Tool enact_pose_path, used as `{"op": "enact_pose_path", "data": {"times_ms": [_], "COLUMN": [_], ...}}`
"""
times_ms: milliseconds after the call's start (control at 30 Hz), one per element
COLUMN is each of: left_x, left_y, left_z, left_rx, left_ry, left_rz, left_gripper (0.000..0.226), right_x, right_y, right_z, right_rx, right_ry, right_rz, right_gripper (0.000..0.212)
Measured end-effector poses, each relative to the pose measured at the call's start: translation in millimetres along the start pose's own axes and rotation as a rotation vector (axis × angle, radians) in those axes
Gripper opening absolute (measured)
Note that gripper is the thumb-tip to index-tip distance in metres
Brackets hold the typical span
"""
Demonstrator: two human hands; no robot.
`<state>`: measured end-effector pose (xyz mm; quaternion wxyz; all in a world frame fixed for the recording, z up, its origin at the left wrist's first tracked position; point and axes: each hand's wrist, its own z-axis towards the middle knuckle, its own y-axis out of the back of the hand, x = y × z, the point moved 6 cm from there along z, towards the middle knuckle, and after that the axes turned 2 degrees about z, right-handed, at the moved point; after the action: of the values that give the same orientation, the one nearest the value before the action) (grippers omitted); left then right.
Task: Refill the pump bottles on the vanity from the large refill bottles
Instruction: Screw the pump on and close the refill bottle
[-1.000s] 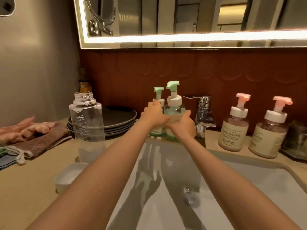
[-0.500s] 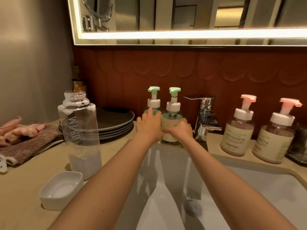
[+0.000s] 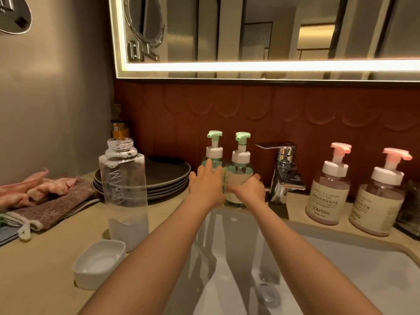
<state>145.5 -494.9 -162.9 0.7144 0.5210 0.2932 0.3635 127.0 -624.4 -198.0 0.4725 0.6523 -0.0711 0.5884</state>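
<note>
Two-handed hold at the 12 o'clock rim of the white basin sink (image 3: 352,280).

Left hand (image 3: 205,189) lies flat, fingers straight and slightly apart, against the left clear pump bottle with mint-green head (image 3: 213,153). Right hand (image 3: 248,189) curls round the lower body of the right-hand twin (image 3: 241,171). Both bottles stand upright, long axis vertical, pumps screwed on. The tall clear open-necked refill bottle (image 3: 123,189), with a little white liquid at its bottom, stands at 9 o'clock of the hands, well apart. The left hand is nearer and probably the one to fetch it.

Backlit mirror (image 3: 272,30), scalloped red wall (image 3: 250,105)
</note>
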Motion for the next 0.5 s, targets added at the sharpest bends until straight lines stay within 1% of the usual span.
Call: {"op": "enact_pose_path", "data": {"times_ms": [100,200,333,500], "left_x": [1,3,8,25], "left_y": [7,12,28,51], "left_z": [-10,-23,-44,-83], "left_rx": [0.016,0.009,-0.015,-0.101], "left_ry": [-0.004,-0.011,0.007,0.057], "left_rz": [0.010,0.011,-0.020,-0.094], "left_gripper": [0.072,0.067,0.058,0.042], "right_x": [5,15,36,62], "right_y": [6,13,25,8], "right_z": [-10,-25,-52,-94], "right_rx": [-0.019,-0.039,-0.087,0.066], "right_ry": [-0.003,0.050,0.198,0.339], "right_rz": [-0.007,-0.033,-0.114,-0.109], "right_gripper": [0.095,0.094,0.072,0.057]}}
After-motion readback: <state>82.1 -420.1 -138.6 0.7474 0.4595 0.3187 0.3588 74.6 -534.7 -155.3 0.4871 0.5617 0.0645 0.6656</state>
